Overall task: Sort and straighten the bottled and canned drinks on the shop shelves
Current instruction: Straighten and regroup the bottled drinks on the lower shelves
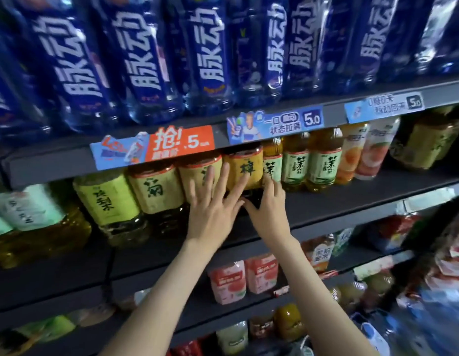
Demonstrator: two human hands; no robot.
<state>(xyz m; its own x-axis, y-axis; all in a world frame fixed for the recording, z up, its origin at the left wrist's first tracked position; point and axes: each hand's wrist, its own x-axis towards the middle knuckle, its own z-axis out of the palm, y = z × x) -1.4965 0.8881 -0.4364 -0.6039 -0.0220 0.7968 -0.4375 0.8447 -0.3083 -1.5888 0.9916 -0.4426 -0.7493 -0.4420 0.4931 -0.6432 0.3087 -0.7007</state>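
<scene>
Glossy clear plastic blue bottles (143,60), matt dark shelf edge (326,206), glossy paper price tags (274,123)

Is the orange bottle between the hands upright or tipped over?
Upright: the orange bottle stands on the shelf, its label right way up.

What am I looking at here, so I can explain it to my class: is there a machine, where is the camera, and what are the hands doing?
There is no machine. This is a single picture from a camera worn on a person's head, looking forward and down, so the bare arms are that person's own. The left hand and right hand press straight fingers against tea bottles on the middle shelf, meeting at the orange-labelled bottle. Neither hand grips anything. Blue bottles fill the shelf above, with price tags on its edge.
</scene>
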